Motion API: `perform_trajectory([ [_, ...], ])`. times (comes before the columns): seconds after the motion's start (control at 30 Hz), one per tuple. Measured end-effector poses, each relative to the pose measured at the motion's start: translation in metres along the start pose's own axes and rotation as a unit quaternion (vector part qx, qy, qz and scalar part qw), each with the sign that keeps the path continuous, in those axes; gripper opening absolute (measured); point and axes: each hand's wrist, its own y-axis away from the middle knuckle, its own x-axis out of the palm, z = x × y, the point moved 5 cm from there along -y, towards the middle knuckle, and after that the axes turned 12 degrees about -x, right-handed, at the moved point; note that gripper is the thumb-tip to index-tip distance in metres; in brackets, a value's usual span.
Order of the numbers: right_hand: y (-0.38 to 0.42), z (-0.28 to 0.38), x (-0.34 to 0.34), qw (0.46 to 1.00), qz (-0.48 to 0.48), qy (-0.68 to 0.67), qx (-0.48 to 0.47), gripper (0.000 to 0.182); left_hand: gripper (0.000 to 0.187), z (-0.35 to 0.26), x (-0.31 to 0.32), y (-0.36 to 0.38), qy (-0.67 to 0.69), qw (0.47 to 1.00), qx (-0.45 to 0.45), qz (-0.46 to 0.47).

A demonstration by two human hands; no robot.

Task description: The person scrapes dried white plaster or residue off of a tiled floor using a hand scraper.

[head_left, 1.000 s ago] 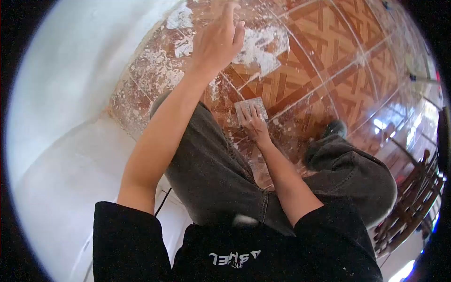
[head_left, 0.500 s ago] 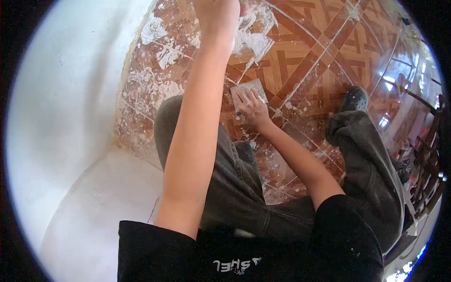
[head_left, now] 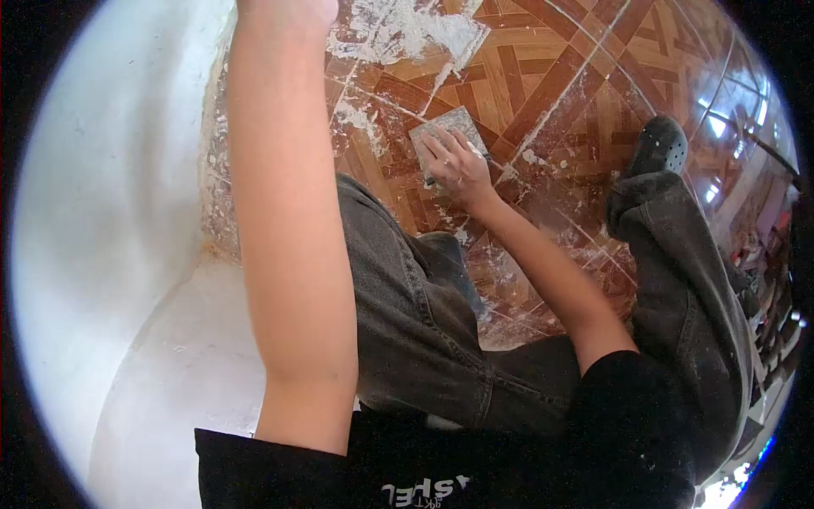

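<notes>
My right hand [head_left: 459, 170] grips a small, square, greyish flat plate [head_left: 438, 127] smeared with pale paste, its fingers bent over the near side. White residue marks the knuckles. Beneath the plate is a brown patterned tile floor [head_left: 543, 93]. My left forearm [head_left: 292, 212] stretches up along the white wall, and the hand lies beyond the top edge of the view. Thick white paste [head_left: 398, 34] is spread on the tiles beyond the plate.
The white wall [head_left: 110, 212] rises along the left. Below me are my legs in dark trousers [head_left: 407, 288], with a dark perforated clog [head_left: 661, 144] on the right foot. Blurred clutter [head_left: 767, 280] stands at the far right. White splatters dot the floor.
My left arm has swung left toward the wall, and its hand has passed out of view. My right hand stays on the plate, which is slightly higher in view.
</notes>
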Motion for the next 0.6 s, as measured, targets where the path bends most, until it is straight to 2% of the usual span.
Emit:
perform_trajectory([
  [0.03,-0.008,-0.003,0.001,1.0,-0.009,0.023,0.019,0.028,0.008,-0.003,0.004,0.017,-0.056,0.992,0.105,-0.034],
  [0.07,-0.013,-0.007,0.001,0.998,-0.016,0.046,0.04,0.028,0.008,-0.009,-0.007,-0.001,-0.056,0.992,0.105,-0.034],
  [0.13,-0.02,-0.011,0.005,0.998,-0.01,0.039,0.054,0.027,0.008,-0.005,-0.029,-0.056,0.078,0.987,-0.117,0.08],
  [0.17,-0.022,-0.012,0.006,0.997,-0.004,0.033,0.065,0.027,0.008,0.003,-0.019,-0.043,0.076,0.987,-0.119,0.079],
  [0.23,-0.01,-0.004,-0.001,0.997,-0.016,0.034,0.062,0.026,0.008,0.003,0.006,0.002,-0.049,0.996,0.074,-0.005],
  [0.37,-0.013,-0.005,0.001,0.996,-0.021,0.039,0.079,0.026,0.008,0.004,0.008,0.004,-0.035,0.996,0.075,-0.022],
  [0.47,-0.033,-0.023,0.004,0.994,-0.01,0.012,0.109,0.025,0.008,0.006,0.011,0.012,-0.019,0.995,0.103,0.001],
  [0.57,-0.022,-0.014,0.001,0.995,0.006,0.019,0.101,0.025,0.008,-0.002,0.015,0.017,-0.068,0.993,0.099,0.005],
  [0.6,-0.02,-0.011,0.004,0.995,0.005,0.02,0.102,0.025,0.008,-0.004,0.014,0.019,-0.057,0.993,0.097,-0.041],
])
